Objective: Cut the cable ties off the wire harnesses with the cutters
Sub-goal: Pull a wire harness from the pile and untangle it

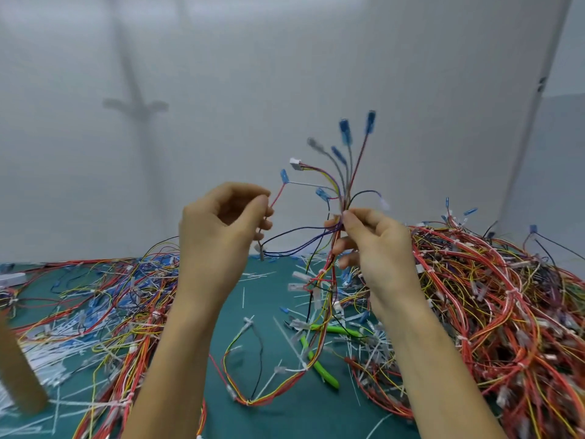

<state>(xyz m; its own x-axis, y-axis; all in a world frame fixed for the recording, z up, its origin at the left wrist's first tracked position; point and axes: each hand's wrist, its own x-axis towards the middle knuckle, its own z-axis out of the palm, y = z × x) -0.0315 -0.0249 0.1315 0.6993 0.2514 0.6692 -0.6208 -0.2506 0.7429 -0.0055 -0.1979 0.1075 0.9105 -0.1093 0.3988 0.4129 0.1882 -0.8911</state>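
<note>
Sorting step, I judge: both hands hold one wire harness (345, 185) above the table (285, 416) middle. The left hand (218, 236) fingers pinch its red lead and the right hand (373, 248) fingers pinch the bundle. The green-handled cutters (321, 369) lie below under draped wires, so one hand must let go to fetch them. Tangled harness heaps (506, 296) crowd the table's right edge.

Above the teal tabletop (294, 416), the right grip (376, 248) pinches a wire harness (346, 182); the left grip (218, 232) pinches its red lead (278, 194). Green-handled cutters (319, 369) lie below.
</note>
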